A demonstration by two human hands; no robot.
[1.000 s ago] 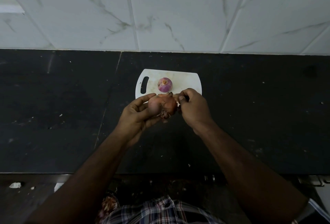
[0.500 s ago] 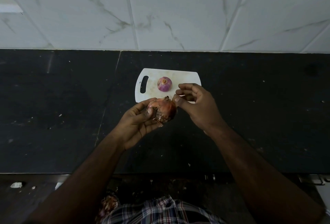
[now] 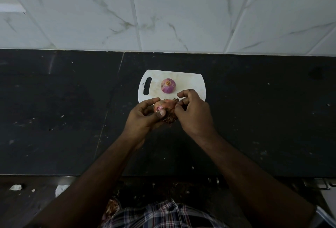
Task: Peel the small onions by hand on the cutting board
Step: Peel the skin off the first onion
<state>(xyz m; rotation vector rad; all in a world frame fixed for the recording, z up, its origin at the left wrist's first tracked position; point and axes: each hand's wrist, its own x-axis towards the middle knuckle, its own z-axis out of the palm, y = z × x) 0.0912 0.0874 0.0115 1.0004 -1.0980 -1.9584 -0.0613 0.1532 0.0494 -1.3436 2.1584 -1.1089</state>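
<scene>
Left hand (image 3: 143, 117) grips the small brown-skinned onion (image 3: 164, 107) just in front of the white plastic cutting board (image 3: 190, 82), while the right hand (image 3: 193, 111), touching its right side, pinches loose skin there, 1 peeled purple onion (image 3: 168, 86) resting behind.

left hand (image 3: 145, 117): curled, thumb pressing | right hand (image 3: 193, 112): fingertips pinching

Right hand (image 3: 193, 112) has closed back onto the onion (image 3: 164, 107); left thumb now on top.
</scene>
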